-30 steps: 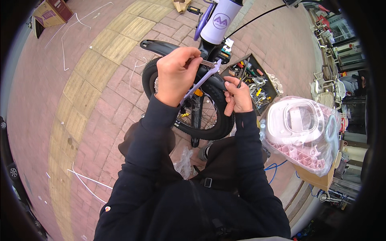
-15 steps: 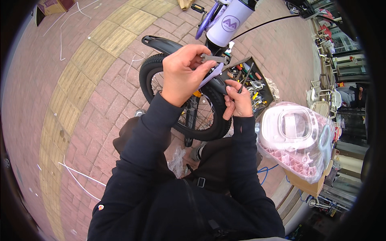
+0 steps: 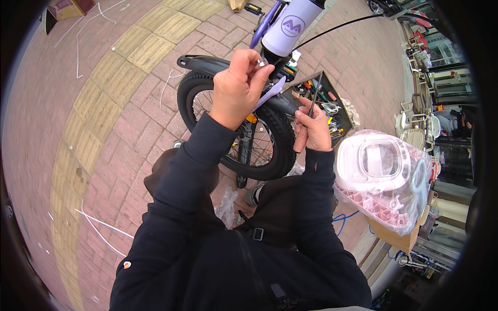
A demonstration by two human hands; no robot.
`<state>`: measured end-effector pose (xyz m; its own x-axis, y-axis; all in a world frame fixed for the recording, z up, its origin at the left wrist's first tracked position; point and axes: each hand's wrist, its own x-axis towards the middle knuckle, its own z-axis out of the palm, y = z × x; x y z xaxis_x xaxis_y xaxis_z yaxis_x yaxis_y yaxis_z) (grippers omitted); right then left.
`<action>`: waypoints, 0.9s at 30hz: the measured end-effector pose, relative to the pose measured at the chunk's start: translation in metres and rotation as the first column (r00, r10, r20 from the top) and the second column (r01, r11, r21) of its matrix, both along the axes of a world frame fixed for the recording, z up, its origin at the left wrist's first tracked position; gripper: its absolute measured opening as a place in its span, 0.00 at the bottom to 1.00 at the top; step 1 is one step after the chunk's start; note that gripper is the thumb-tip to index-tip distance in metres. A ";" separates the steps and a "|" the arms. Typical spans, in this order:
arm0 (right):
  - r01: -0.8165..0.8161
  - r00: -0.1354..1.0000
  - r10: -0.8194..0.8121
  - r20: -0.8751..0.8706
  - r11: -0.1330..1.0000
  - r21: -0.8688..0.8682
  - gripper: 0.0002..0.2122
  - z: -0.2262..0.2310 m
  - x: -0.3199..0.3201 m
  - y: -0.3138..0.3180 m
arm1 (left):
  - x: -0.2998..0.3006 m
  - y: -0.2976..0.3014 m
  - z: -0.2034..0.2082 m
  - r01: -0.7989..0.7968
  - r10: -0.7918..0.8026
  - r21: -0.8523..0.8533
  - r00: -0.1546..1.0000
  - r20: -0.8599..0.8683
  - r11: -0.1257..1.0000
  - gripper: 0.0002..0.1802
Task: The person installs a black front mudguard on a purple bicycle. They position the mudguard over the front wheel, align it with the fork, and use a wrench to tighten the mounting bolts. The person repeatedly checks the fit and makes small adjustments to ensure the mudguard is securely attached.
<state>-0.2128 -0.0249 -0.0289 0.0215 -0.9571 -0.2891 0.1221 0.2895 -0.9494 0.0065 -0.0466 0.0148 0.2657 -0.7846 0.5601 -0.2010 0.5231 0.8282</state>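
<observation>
My left hand is raised over the front wheel, its thumb and fingers pinched on a small grey metal wrench, now seen nearly end-on and mostly hidden. Lower and to the right, my right hand is closed round a thin dark rod-like tool that points up and away. Its grip is covered by the fingers. Both hands are by a bicycle's front wheel with a black mudguard. A lilac fork part shows between the hands, below the bike's lilac head tube.
An open toolbox full of loose tools stands right beyond my right hand. Nearer on the right, a plastic-wrapped pink and white item sits on a cardboard box. Clear plastic wrap lies between my legs. White strips lie on the paving.
My left hand has turned the wrench, so it points toward the view rather than sideways. The right hand has shifted slightly right and down with its tool, which stands more upright.
</observation>
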 end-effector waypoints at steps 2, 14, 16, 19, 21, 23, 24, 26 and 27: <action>0.130 0.989 -0.125 0.082 0.990 -0.054 0.21 0.012 -0.017 -0.002 | -0.001 0.000 0.001 0.003 -0.002 -0.025 1.000 0.016 1.000 0.13; 0.137 0.988 -0.127 0.083 0.983 -0.123 0.32 0.040 -0.031 0.053 | -0.006 0.002 -0.001 -0.168 0.219 -0.218 0.948 0.233 0.961 0.12; 0.086 0.995 -0.071 0.074 0.972 -0.220 0.35 0.054 -0.030 0.059 | -0.008 0.003 -0.002 -0.174 0.223 -0.213 0.947 0.233 0.961 0.11; 0.082 0.982 -0.085 -0.170 0.996 -0.028 0.31 0.065 -0.029 0.063 | -0.009 0.004 -0.003 -0.168 0.205 -0.180 0.956 0.211 0.969 0.12; 0.154 0.985 -0.163 -0.050 0.976 -0.153 0.26 0.059 -0.025 0.066 | -0.010 0.003 -0.003 -0.182 0.217 -0.184 0.957 0.193 0.966 0.11; 0.293 0.956 -0.284 0.074 0.931 -0.217 0.24 0.048 -0.022 0.068 | -0.012 0.005 -0.004 -0.205 0.233 -0.162 0.956 0.179 0.965 0.11; 0.326 0.945 -0.320 0.065 0.918 -0.225 0.22 0.045 -0.023 0.068 | -0.013 0.004 -0.004 -0.221 0.246 -0.151 0.954 0.174 0.963 0.11; 0.346 0.929 -0.320 0.186 0.929 -0.130 0.21 0.041 -0.029 0.068 | -0.016 0.002 -0.003 -0.235 0.267 -0.181 0.948 0.175 0.955 0.10; 0.377 0.909 -0.354 0.220 0.924 -0.071 0.21 0.039 -0.030 0.068 | -0.017 0.003 -0.003 -0.225 0.261 -0.189 0.946 0.195 0.956 0.11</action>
